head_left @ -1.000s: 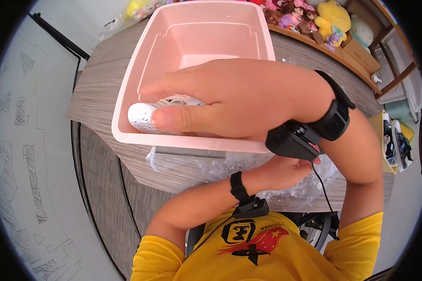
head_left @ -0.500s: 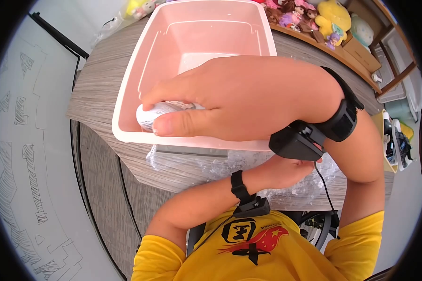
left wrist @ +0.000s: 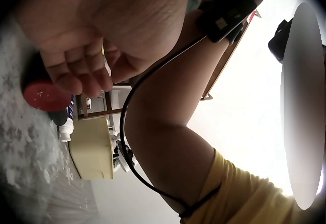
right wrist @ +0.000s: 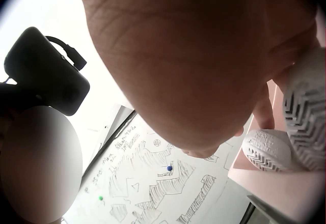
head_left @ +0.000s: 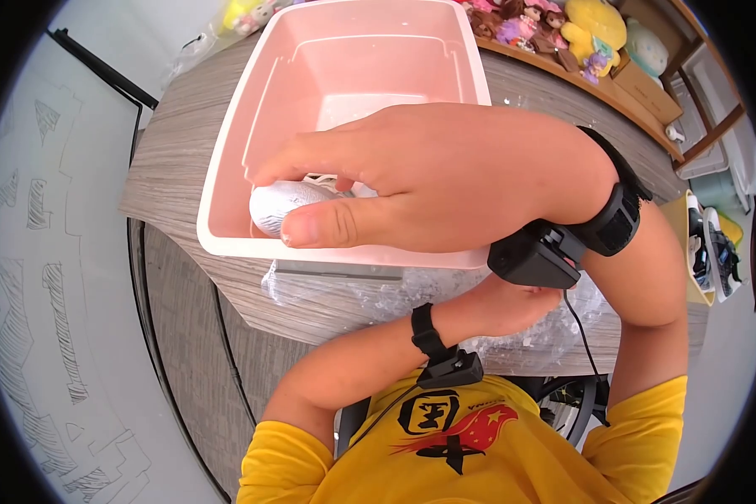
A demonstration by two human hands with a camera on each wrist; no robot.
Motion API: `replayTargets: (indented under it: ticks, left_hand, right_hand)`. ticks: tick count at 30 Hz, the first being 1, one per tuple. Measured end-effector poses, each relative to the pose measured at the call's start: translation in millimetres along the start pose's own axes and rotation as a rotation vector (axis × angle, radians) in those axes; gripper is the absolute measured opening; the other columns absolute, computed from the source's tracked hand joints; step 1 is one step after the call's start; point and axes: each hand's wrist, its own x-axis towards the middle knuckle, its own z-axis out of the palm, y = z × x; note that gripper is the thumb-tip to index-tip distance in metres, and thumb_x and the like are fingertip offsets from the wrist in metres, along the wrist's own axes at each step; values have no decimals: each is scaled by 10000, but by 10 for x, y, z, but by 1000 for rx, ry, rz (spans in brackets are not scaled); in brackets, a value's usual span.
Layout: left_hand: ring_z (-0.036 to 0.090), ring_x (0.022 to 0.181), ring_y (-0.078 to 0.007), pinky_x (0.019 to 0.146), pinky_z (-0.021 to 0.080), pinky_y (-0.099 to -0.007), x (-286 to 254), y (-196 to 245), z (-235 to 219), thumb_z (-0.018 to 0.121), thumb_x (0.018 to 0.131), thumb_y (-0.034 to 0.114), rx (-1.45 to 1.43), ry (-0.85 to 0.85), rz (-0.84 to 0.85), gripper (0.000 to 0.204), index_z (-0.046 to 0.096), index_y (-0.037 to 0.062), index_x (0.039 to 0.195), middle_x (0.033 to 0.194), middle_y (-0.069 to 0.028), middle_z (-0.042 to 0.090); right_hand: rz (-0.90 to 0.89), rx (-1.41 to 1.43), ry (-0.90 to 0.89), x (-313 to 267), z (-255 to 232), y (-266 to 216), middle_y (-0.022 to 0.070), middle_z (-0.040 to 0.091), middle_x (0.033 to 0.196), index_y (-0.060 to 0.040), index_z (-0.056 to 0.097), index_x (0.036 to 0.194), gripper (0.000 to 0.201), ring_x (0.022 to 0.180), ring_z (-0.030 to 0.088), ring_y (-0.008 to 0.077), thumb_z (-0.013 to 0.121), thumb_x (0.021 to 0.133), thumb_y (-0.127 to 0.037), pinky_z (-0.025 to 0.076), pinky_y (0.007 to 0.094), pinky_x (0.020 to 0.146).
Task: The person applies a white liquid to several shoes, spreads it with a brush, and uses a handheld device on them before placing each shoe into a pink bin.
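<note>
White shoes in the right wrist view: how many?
2: one shoe in the pink tub, the other shoe nearer the camera at the right edge. The right hand may hide more.

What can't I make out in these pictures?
- Rear of the white shoe, head view: hidden by the right hand.
- Part of the left hand, head view: behind the wrist camera.
- Nearer sole, right wrist view: cut off by the edge.
- Board writing, right wrist view: small, blurred.
</note>
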Motion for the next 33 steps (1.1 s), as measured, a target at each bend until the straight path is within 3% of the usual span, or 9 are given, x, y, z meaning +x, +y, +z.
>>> replayTargets:
  ticks: [5,8,12,17,20,29,33]
  left_hand:
    - [622,888,-126,797,496,-289,-6,-77,51,644,860,70,-84,69,33,172,613,30,1024,970,-54,664]
    - [597,839,-108,775,486,-285,-13,-16,-3,640,883,84,82,-18,7,188,584,41,1057,910,-48,639]
    - [562,842,-96,767,475,-294,-11,-7,-8,596,943,113,72,-63,-49,178,549,54,1104,927,-28,606]
    - [538,944,-108,806,470,-305,24,-308,19,549,984,114,-121,-106,-29,205,500,44,1170,1023,-20,576]
    - [530,969,-114,817,469,-309,45,-342,32,547,983,106,-92,-70,44,209,488,35,1170,1015,-21,561]
    - [523,851,-125,770,459,-314,12,-196,3,553,972,109,-113,-97,36,164,488,50,1112,930,-31,537]
    - [548,913,-120,803,471,-275,16,-121,-8,552,895,29,-139,-77,-42,203,507,48,1091,1028,-44,571]
  right_hand:
    - [35,-39,41,2,27,19,152,688,1076,-113,582,1291,561,982,654,332,434,974,-551,509,403,859]
    - [77,-8,-17,20,17,30,182,658,1119,-106,518,1344,567,1023,629,347,452,986,-541,484,398,893]
    - [67,-61,-5,68,73,48,190,660,1119,-90,524,1340,583,1028,633,354,445,986,-546,487,409,895]
    - [41,-59,27,58,68,-13,144,699,886,-52,670,1105,611,869,660,326,363,986,-567,517,406,774]
    - [102,-98,-15,89,53,-36,159,694,919,-47,651,1127,605,893,654,343,379,987,-569,507,418,799]
    - [56,-85,-20,149,6,-25,205,683,972,-11,620,1172,650,917,648,372,395,986,-591,501,428,821]
    - [41,-113,27,123,-20,-48,197,684,984,-32,630,1195,646,920,641,372,373,992,-589,498,426,840]
